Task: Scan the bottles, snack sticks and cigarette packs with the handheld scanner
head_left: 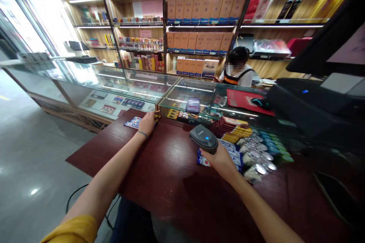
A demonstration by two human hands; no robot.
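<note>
My right hand (pixel 219 159) grips a grey barcode scanner (pixel 203 138) with a blue light, held just above the dark red wooden counter (pixel 168 174). Under and beside that hand lies a blue and white packet (pixel 231 153). My left hand (pixel 147 122) reaches to the counter's far edge and rests on a small yellow packet (pixel 156 115), next to a flat blue patterned packet (pixel 133 122). A thin band sits on my left wrist.
Glass display cases (pixel 137 87) run along the far side. Red and yellow packets (pixel 231 128) and foil-topped cups (pixel 261 155) crowd the right. A black till and monitor (pixel 313 102) stand at the right. A person (pixel 238 70) sits behind the cases before stocked shelves.
</note>
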